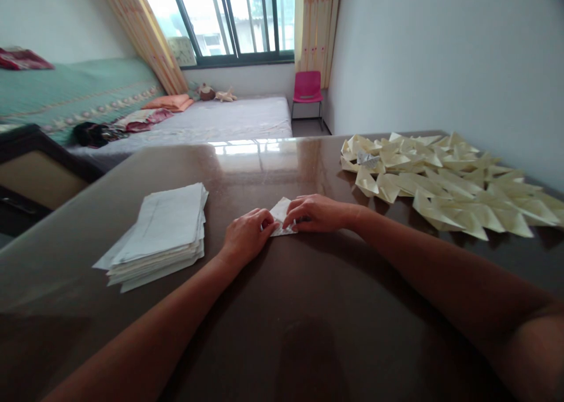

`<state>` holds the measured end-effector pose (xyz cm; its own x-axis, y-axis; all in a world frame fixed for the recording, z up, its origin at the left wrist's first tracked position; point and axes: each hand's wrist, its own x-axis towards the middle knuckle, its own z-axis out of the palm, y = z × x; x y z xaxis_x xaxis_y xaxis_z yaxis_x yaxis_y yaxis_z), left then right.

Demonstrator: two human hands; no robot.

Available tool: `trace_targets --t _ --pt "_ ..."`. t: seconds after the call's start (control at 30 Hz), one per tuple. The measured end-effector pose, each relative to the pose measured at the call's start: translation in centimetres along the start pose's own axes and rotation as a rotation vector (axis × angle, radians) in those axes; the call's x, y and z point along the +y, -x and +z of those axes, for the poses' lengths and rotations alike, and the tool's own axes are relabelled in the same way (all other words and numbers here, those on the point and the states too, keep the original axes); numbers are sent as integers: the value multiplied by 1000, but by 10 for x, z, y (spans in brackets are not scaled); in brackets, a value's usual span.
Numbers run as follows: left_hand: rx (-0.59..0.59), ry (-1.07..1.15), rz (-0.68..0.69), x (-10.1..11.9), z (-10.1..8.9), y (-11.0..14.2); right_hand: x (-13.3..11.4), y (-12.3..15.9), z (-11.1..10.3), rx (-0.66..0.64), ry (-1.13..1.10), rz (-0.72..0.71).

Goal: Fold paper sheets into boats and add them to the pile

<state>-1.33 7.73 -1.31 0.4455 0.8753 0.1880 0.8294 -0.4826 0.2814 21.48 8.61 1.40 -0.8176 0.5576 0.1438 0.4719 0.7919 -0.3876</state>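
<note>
A small folded piece of paper (280,208), white with a pointed top, lies on the brown glossy table (264,320) between my hands. My left hand (247,234) is closed at its left edge, thumb and fingers together on the paper. From the right, my right hand (315,213) grips the paper's other side with bent fingers, which cover part of it. To the left stands a stack of white paper sheets (163,228) with uneven edges. Many cream folded paper pieces (440,178) spread over the table's right side, with one greyish printed folded piece (368,160) among them.
A white wall (440,55) runs along the right. Past the table's far edge are a bed (247,114) with soft toys, a pink chair (307,87) and a window (233,20). A dark wooden cabinet (39,176) stands at the left.
</note>
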Motion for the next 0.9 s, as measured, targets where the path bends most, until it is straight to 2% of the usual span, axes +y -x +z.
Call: trace_targets --t 0.2,0.27,0.33,0.4,0.47,0.63,0.9 --pt "20 -78 8 2 -3 2 -8 1 -5 -86 104 -24" --pt "86 -126 76 1 -4 4 -8 1 -5 -92 129 -14" --pt "115 -155 213 1 -5 7 -8 2 -5 -92 144 -5" --pt "57 -151 353 2 -5 12 -8 2 -5 -91 154 -4" --pt "-52 -140 427 3 -4 17 -11 3 -7 -97 176 -7" --pt "-284 -158 422 1 -4 24 -32 7 -13 -196 306 19" --pt "-360 -186 398 2 -11 22 -70 8 -18 -335 469 198"
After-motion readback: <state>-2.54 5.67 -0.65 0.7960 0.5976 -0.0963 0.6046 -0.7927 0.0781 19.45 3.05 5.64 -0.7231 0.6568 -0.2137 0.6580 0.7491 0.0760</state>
